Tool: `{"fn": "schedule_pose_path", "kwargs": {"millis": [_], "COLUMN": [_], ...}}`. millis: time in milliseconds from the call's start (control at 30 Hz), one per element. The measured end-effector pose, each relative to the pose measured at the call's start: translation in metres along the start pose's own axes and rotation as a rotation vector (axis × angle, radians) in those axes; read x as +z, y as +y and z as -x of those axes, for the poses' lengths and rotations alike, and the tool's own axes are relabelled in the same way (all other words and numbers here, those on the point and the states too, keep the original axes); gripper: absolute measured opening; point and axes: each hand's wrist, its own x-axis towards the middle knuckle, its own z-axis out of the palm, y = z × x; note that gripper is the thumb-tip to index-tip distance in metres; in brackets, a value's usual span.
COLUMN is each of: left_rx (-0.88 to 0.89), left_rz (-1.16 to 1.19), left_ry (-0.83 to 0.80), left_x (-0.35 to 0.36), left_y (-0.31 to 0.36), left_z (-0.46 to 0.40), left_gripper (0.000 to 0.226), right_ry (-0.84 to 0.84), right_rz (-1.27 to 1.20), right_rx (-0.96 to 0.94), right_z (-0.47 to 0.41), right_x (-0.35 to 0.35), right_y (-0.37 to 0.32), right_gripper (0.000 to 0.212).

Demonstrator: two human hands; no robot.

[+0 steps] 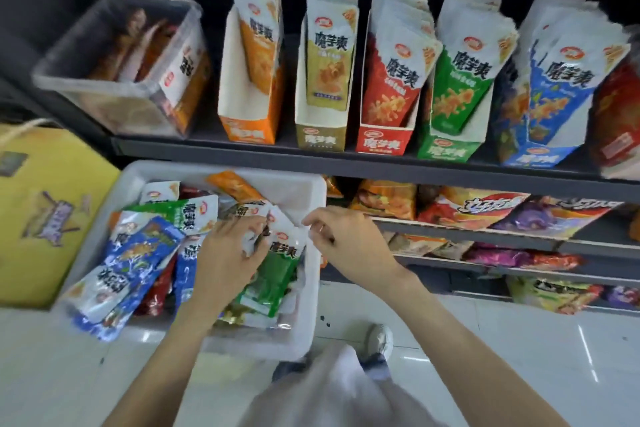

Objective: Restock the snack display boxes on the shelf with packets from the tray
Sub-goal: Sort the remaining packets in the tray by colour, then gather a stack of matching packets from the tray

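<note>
A white tray [304, 191] on the floor holds several mixed snack packets in blue, green, red and orange. My left hand [228, 253] grips a bunch of packets over the tray's right side, a green packet [273, 277] hanging below it. My right hand [346, 239] pinches the white top corner of that same bunch. On the dark shelf [242, 156] above stand the display boxes: orange [249, 132], olive [320, 139], red [381, 140], green [446, 149] and blue [533, 158]. The orange and olive boxes hold few packets; the others are packed.
A clear plastic bin [117, 87] with packets sits at the shelf's left. A yellow carton [45, 218] stands left of the tray. Lower shelves [485, 236] at the right carry bagged snacks. My shoe [379, 340] rests on the white tiled floor beside the tray.
</note>
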Motion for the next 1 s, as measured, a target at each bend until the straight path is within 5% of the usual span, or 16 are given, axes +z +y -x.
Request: {"fn": "schedule_pose_path", "kwargs": {"millis": [100, 300, 400, 600, 733, 1000], "left_rx": [-0.046, -0.009, -0.020, 0.054, 0.056, 0.062], "left_rz": [-0.266, -0.192, -0.187, -0.130, 0.214, 0.602], "left_ry": [-0.089, -0.035, -0.054, -0.072, -0.183, -0.139], "left_x": [-0.001, -0.012, -0.018, -0.019, -0.025, -0.044], "left_y": [-0.046, -0.074, -0.082, -0.083, -0.059, -0.011], "left_z": [0.011, 0.007, 0.003, -0.010, -0.016, -0.006], "left_gripper": [0.036, 0.039, 0.041, 0.058, 0.071, 0.055], "right_ry": [-0.153, -0.281, -0.376, -0.253, -0.022, 0.127], "right_rz": [0.244, 0.565, 0.596, 0.708, 0.133, -1.117], "right_rx": [-0.075, -0.089, -0.051, -0.202, 0.081, 0.474], "right_z": [-0.032, -0.101, -0.113, -0.098, -0.082, -0.073], "right_x": [0.047, 0.110, 0.116, 0.084, 0.042, 0.000], "right_y": [-0.013, -0.022, -0.022, -0.044, -0.065, -0.055], "right_gripper": [0.029, 0.039, 0.026, 0.021, 0.017, 0.019]}}
